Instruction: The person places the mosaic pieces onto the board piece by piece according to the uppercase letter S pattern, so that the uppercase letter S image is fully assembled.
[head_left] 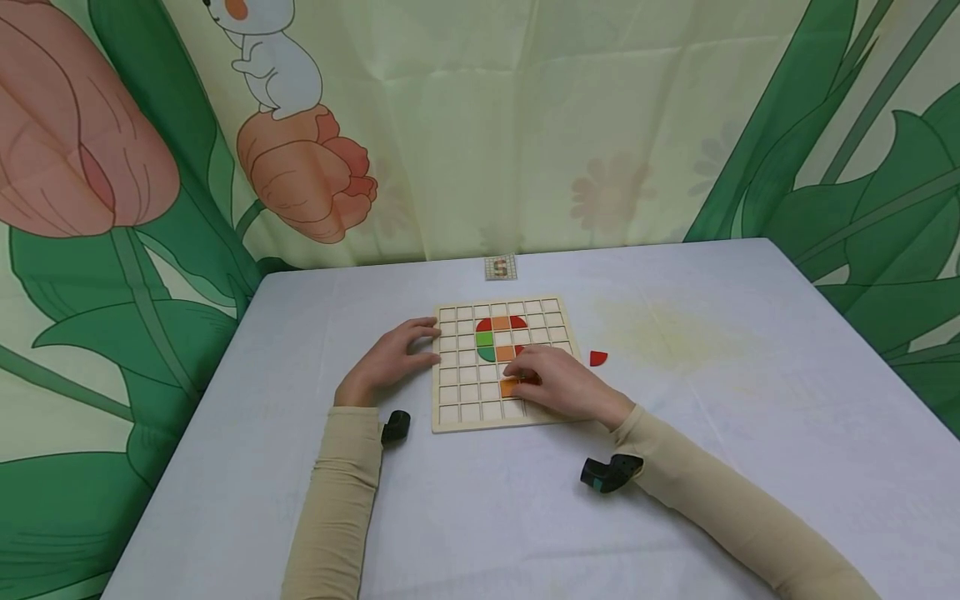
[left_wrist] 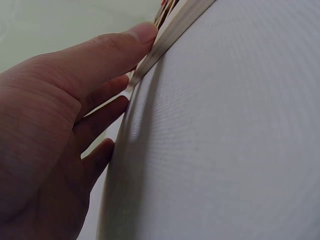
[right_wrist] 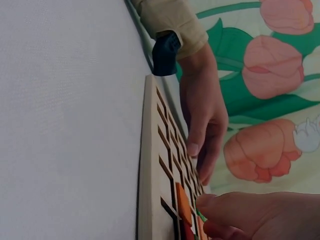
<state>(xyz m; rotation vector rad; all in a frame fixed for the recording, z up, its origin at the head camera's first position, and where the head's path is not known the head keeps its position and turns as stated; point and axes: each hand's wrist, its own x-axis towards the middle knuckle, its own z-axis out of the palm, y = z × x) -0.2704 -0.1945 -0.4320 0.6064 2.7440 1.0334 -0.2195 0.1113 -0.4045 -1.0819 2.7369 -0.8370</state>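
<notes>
A square wooden grid board lies on the table, with red, orange and green flat pieces set in an S-like curve. My left hand rests beside the board's left side; in the left wrist view its thumb touches the wooden edge, fingers spread. My right hand is over the lower right of the board, thumb and forefinger apart beside an orange square tile. The right wrist view shows the thumb tip close against this orange tile. The right palm hides some cells and part of a red piece.
A loose red quarter-circle piece lies right of the board. Behind the board is a small patterned card near the table's far edge. Black wrist cameras stick out from both sleeves. A printed curtain hangs behind the white-covered table.
</notes>
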